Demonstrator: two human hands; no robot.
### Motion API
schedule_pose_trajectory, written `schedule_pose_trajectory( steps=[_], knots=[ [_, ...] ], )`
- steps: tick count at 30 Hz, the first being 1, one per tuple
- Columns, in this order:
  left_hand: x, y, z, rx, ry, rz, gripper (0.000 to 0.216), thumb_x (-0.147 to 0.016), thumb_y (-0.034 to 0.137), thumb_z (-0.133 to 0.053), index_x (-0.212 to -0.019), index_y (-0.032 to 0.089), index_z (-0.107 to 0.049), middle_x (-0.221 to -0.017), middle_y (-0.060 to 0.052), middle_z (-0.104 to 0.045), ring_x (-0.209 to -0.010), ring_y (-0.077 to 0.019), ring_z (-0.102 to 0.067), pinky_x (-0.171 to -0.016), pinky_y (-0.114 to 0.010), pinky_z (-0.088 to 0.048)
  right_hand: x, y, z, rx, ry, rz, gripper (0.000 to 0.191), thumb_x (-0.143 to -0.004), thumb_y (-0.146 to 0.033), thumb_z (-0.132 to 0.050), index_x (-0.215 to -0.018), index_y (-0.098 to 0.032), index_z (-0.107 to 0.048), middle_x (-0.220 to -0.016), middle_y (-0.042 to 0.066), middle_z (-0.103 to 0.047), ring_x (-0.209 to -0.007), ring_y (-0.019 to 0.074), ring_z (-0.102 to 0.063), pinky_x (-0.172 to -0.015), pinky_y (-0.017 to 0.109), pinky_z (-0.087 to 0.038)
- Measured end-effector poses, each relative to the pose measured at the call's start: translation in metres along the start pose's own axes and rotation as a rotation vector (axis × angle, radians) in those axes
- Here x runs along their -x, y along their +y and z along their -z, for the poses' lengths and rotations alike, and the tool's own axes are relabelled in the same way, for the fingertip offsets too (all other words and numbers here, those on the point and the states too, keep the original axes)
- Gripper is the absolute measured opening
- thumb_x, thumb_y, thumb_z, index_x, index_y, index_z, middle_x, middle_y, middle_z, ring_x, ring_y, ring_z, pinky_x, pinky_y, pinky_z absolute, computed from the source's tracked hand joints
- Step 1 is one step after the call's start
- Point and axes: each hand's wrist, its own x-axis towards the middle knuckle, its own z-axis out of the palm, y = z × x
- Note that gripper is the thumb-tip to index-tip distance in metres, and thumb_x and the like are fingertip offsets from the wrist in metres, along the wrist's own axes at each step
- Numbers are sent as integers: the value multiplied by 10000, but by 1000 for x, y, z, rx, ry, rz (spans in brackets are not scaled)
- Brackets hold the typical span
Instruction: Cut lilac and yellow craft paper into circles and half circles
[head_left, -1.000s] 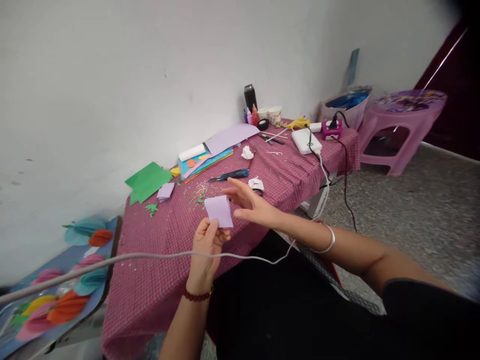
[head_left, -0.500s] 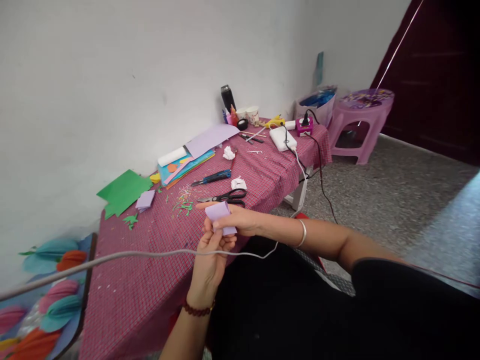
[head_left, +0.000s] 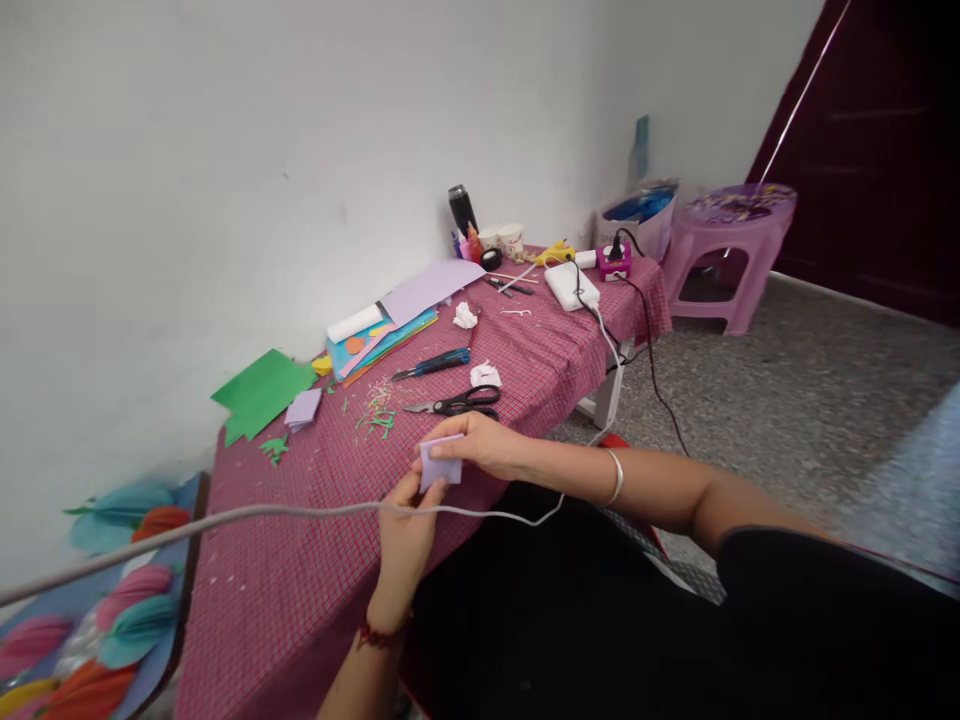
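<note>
A small square of lilac paper (head_left: pixel 442 472) is pinched between my two hands above the near edge of the table. My left hand (head_left: pixel 411 515) grips its lower edge from below. From the right, my right hand (head_left: pixel 480 447) holds the upper part, with the thumb lying on its face. The paper looks folded flat. Just beyond my right hand lie black-handled scissors (head_left: pixel 457 402). Farther left rests a stack of lilac paper squares (head_left: pixel 303 409) beside green paper (head_left: pixel 266 393).
Paper scraps (head_left: pixel 379 412), a utility knife (head_left: pixel 433 364) and crumpled white paper (head_left: pixel 486 375) lie on the checked tablecloth (head_left: pixel 300 540). A pale cable (head_left: pixel 285 511) crosses in front of my left wrist. A power bank (head_left: pixel 571 287), glue gun (head_left: pixel 555 253) and pink stool (head_left: pixel 739 245) are farther right.
The lilac paper, which was curled over in my hands, is now folded flat into a smaller square. My right fingers have moved onto its top edge. The view has shifted slightly.
</note>
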Motion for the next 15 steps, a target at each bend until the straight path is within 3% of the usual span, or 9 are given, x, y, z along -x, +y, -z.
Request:
schedule_pose_trajectory(
  steps=[2, 4, 6, 8, 11, 15],
  knots=[
    [4, -7, 14, -86, -11, -9, 141, -717, 293, -706, -720, 153, -696, -662, -6, -660, -649, -160, -596, -598, -248, -448, -4, -7, 7, 63, 32, 70, 326, -724, -385, -713, -930, -136, -670, -851, 60, -727, -735, 145, -671, -693, 283, -514],
    [8, -11, 27, -39, 9, 55, 157, -695, 298, -719, -700, 145, -679, -630, -5, -644, -604, -148, -578, -568, -244, -440, -6, -20, 20, 322, 89, 183, 288, -861, -372, -545, -1011, -145, -639, -951, 84, -721, -851, 161, -674, -790, 331, -509],
    [12, -12, 37, 152, 70, 170, 197, -664, 293, -731, -778, 142, -675, -649, -8, -655, -570, -140, -578, -549, -248, -458, -7, -34, 36, 910, 133, 265, 260, -906, -239, -453, -1065, -131, -629, -1022, 107, -700, -944, 173, -644, -867, 342, -473],
    [14, -7, 44, 404, 154, 257, 260, -615, 267, -747, -824, 142, -656, -675, -10, -665, -549, -136, -585, -524, -250, -479, -7, -44, 50, 1616, 76, 258, 302, -868, -193, -501, -1140, -141, -620, -1092, 123, -663, -1041, 220, -591, -928, 369, -424],
    [17, 2, 52, 698, 197, 296, 243, -576, 214, -743, -774, 142, -621, -641, -12, -651, -531, -134, -590, -486, -236, -488, -6, -48, 61, 1816, -30, 219, 306, -832, -199, -553, -1109, -106, -645, -1046, 173, -646, -1010, 281, -582, -891, 394, -419],
    [22, 7, 62, 981, 160, 334, 127, -591, 159, -668, -691, 139, -593, -582, -16, -607, -523, -110, -569, -498, -206, -490, -12, -48, 55, 2006, -120, 148, 370, -849, -266, -524, -1179, -121, -607, -1029, 187, -637, -959, 302, -597, -805, 381, -430]
  ],
)
